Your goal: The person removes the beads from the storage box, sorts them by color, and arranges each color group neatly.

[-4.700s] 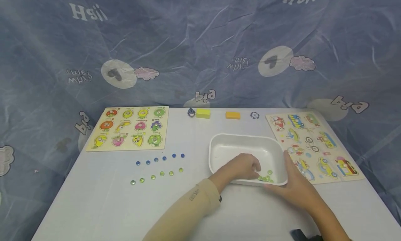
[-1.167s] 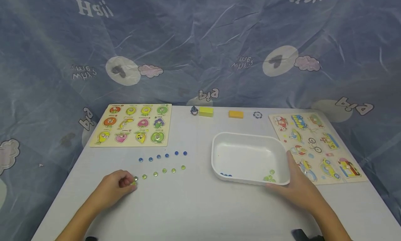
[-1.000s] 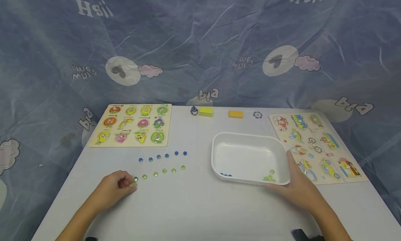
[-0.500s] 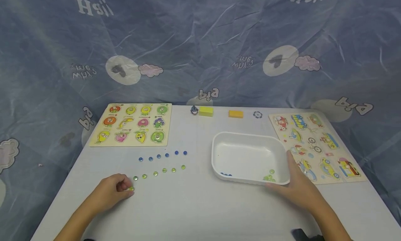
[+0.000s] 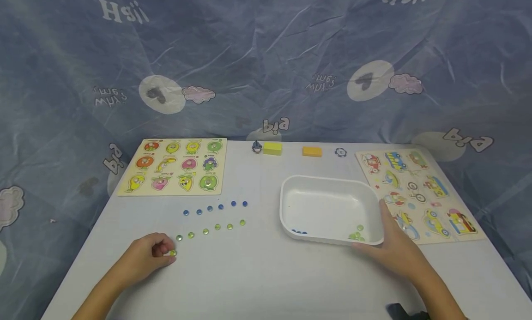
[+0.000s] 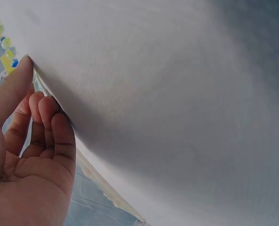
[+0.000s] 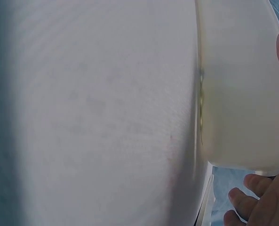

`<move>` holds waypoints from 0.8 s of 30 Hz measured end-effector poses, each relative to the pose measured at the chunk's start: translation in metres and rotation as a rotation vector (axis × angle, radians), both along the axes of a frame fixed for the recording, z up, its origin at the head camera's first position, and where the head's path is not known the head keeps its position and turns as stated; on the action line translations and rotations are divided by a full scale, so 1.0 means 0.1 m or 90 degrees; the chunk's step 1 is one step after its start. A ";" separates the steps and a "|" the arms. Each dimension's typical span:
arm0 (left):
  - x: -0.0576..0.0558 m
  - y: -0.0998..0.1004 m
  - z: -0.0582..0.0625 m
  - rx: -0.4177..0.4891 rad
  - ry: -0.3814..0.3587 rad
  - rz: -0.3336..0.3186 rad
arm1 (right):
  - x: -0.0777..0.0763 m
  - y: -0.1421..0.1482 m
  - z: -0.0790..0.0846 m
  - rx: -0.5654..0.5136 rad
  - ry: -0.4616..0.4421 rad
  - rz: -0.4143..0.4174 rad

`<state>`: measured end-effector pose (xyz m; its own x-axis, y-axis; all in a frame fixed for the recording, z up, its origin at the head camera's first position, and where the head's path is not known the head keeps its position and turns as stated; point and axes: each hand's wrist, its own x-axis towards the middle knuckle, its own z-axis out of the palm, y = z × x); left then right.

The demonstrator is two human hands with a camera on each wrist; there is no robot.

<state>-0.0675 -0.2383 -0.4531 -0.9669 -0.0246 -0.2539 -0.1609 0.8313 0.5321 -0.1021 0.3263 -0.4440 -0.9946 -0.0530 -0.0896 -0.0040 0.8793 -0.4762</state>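
Observation:
In the head view my left hand is low over the left of the table, thumb and fingers pinching a green glass bead. Just beyond it runs a row of several green glass beads, and behind that a row of several blue ones. My right hand grips the right front corner of a white plastic tub, thumb at the front wall and fingers around the right end. Inside the tub lie some blue beads and a small heap of green beads.
A fruit puzzle board lies at the back left, a vehicle puzzle board at the right, close to the tub. Along the back edge stand a small penguin-like figure, a yellow block, an orange block and a round token.
My left hand went from inside the tub to the left end of the green row, then drew the bead slightly toward me. My right hand keeps its grip on the tub.

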 end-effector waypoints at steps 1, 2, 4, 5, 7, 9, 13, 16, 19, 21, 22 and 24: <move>0.00 0.00 0.00 0.001 0.000 0.000 | 0.00 0.00 0.00 -0.003 0.000 0.000; 0.01 0.01 0.00 0.002 0.000 0.000 | 0.00 0.00 0.00 -0.006 0.000 0.000; 0.01 0.01 0.01 0.005 0.002 0.000 | 0.00 0.00 0.00 -0.011 -0.001 -0.001; 0.01 0.01 0.01 0.007 0.003 0.000 | 0.00 0.00 0.00 -0.012 -0.001 -0.001; 0.01 0.01 0.01 0.008 0.004 -0.001 | 0.00 0.00 0.00 -0.012 0.000 -0.001; 0.01 0.01 0.01 0.010 0.004 -0.001 | 0.00 0.00 0.00 -0.009 0.002 -0.001; 0.01 0.01 0.00 0.014 0.009 -0.003 | 0.00 0.00 0.00 -0.010 0.003 0.001; 0.01 0.01 0.01 0.018 0.013 -0.006 | 0.00 -0.01 0.01 -0.009 0.003 0.001; 0.01 0.02 0.02 0.020 0.012 -0.005 | 0.01 -0.02 0.01 -0.008 0.005 0.004; 0.02 0.02 0.02 0.022 0.008 -0.003 | 0.01 -0.02 0.01 -0.006 0.007 0.005; 0.02 0.02 0.01 0.022 0.006 -0.002 | 0.01 -0.02 0.01 -0.006 0.007 0.005; 0.02 0.02 0.01 0.022 0.005 -0.001 | 0.01 -0.02 0.01 -0.004 0.003 0.004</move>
<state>-0.0657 -0.2367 -0.4525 -0.9690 -0.0137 -0.2465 -0.1545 0.8125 0.5621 -0.1008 0.3241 -0.4428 -0.9946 -0.0592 -0.0851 -0.0110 0.8762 -0.4819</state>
